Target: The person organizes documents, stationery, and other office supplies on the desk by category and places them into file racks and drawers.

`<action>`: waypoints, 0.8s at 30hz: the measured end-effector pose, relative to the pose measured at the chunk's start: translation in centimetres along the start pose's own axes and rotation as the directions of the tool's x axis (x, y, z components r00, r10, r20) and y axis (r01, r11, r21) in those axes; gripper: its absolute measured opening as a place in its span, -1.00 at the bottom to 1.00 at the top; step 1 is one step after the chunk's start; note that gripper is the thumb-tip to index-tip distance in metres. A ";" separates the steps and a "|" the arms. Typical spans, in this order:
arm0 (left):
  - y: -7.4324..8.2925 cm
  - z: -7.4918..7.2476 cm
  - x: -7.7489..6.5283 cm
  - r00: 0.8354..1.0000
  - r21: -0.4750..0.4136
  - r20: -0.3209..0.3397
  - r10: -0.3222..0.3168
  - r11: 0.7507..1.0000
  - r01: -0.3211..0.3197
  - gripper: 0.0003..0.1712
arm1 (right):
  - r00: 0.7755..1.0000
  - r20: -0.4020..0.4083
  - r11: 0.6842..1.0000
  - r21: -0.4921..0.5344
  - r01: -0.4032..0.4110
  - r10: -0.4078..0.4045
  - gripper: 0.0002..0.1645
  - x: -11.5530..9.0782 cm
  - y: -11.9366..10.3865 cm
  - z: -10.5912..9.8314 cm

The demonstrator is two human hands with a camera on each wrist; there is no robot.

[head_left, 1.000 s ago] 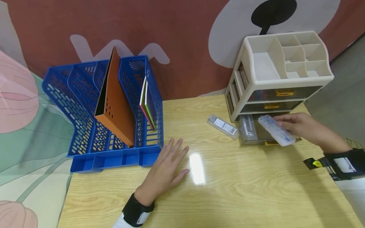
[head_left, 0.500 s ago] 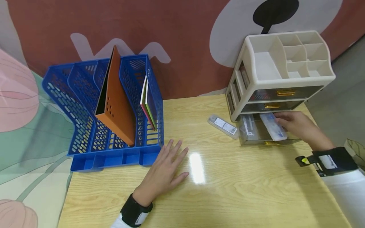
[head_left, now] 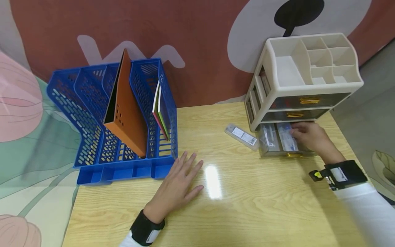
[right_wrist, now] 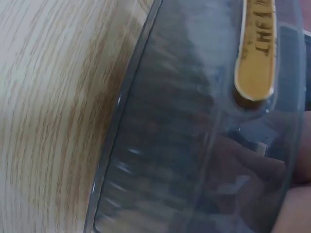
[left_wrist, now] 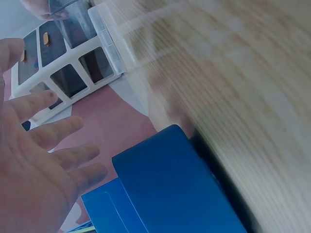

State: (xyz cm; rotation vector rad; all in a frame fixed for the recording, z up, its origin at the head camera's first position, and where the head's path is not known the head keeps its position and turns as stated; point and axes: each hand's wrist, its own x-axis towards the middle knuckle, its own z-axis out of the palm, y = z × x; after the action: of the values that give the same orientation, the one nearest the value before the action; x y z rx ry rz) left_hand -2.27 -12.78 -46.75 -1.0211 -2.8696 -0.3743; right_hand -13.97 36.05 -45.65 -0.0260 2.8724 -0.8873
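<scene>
My right hand (head_left: 310, 137) reaches into the pulled-out bottom drawer (head_left: 268, 155) and pinches the right edge of a translucent plastic case (head_left: 287, 139). The case lies in the drawer beside a second clear case (head_left: 271, 137) on the left. In the right wrist view, fingers (right_wrist: 262, 165) show through the smoky drawer front, below its gold handle (right_wrist: 256, 53). My left hand (head_left: 176, 188) has its fingers spread over the table by the front corner of the blue file rack (head_left: 123, 174) and holds nothing. A labelled clear case (head_left: 241, 136) lies on the table left of the drawer.
The drawer belongs to a cream desktop organiser (head_left: 318, 90) with open compartments on top and two closed drawers above. An orange folder (head_left: 129, 120) and several thin booklets (head_left: 160, 115) stand in the rack. A printed cloth (head_left: 203, 51) hangs behind the table.
My right hand has moved left and lowered the translucent case from above the drawer front down into the drawer, next to the other case. The left hand has stayed nearly still.
</scene>
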 end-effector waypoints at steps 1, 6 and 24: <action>0.0 0.0 0.0 1.000 -0.001 -0.001 -0.001 1.000 0.001 -0.17 | 1.000 0.003 1.000 0.001 0.007 -0.007 -0.57 0.1 0.0 0.1; 0.1 -0.2 0.0 1.000 0.000 0.002 -0.009 1.000 0.009 -0.19 | 0.999 0.032 0.999 0.022 0.037 -0.038 -0.60 0.5 -0.1 0.5; 0.0 0.2 0.2 1.000 0.023 -0.008 -0.017 1.000 0.017 -0.21 | 0.984 0.178 0.997 -0.076 0.006 0.008 -0.42 0.1 -2.4 1.1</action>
State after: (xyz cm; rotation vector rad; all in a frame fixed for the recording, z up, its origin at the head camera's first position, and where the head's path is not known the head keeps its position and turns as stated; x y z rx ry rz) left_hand -2.48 -12.63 -46.89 -0.9905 -2.8705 -0.3440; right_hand -13.98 33.48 -45.24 -0.1063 2.7370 -0.7346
